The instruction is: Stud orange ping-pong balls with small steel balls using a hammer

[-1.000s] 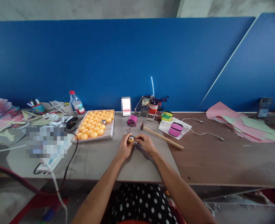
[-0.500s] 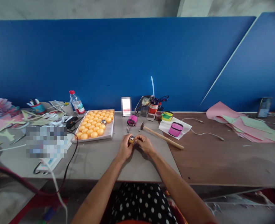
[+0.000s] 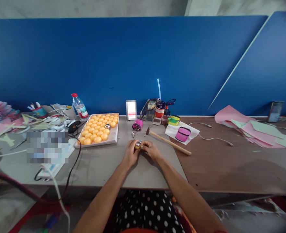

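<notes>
My left hand is closed around an orange ball with shiny silver metal pieces on its upper side. Close against its right side, my right hand has thumb and fingers pinched together; whatever is between them is too small to make out. Just beyond the hands lie loose silver pieces, beside a magenta pot tipped toward me with more of them at its mouth. A hammer with a wooden handle rests to the right.
Left of my hands is a white tray of orange balls, one dotted with silver. Behind it stands a water bottle. A magenta-and-black pouch lies on white paper to the right. Cables cross the left side; pink paper sheets lie far right.
The ball has turned or shifted slightly in my left hand, with more of its silver side facing up. Both hands stay in nearly the same place.
</notes>
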Demonstrator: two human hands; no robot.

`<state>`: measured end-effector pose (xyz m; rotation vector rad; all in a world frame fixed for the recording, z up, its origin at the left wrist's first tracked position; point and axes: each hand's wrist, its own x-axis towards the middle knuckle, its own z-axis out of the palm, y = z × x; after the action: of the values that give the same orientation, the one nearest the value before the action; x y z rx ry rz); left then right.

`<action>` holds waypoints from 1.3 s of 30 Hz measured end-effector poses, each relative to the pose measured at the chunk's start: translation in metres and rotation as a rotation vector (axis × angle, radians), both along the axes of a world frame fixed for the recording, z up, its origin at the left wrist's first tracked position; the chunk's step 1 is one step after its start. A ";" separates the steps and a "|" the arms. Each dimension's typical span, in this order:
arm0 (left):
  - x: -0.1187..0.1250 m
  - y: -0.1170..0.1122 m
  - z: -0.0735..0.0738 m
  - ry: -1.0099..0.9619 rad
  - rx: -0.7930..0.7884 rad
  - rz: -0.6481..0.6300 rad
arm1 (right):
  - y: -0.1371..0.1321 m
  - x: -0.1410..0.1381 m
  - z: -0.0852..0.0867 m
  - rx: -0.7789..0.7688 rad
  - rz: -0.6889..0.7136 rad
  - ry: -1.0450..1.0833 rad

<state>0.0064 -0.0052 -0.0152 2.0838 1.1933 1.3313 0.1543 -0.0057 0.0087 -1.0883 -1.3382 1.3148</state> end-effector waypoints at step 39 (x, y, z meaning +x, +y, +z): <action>0.003 -0.005 0.001 0.070 0.037 -0.046 | 0.002 0.001 -0.001 0.042 -0.079 -0.142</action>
<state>0.0089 -0.0100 -0.0139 2.1868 1.1500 1.2783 0.1557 -0.0036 0.0073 -1.2123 -1.4055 1.1649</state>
